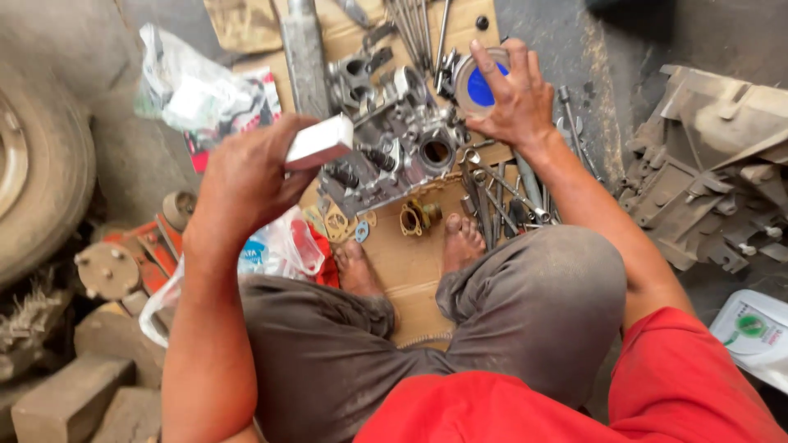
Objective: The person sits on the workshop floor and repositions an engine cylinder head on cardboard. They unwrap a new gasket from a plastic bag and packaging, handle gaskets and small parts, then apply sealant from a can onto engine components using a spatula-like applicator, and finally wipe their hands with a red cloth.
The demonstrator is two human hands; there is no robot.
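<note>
2 hands | left hand [246,176] grips white box [318,142], long axis up-right

The left hand [246,176] grips a small white box [318,141], tilted, above the metal parts. The right hand [513,94] rests its fingers on a round tin [478,84] with a blue lid face and pale rim, lying on the cardboard [410,262]. At upper left, on the ground, a clear plastic bag [189,86] lies over a red, white and black printed packet [258,102]. Beside the left knee lies another clear bag [283,246] with blue print. At lower right stands a white container [751,332] with a round green label [751,324].
</note>
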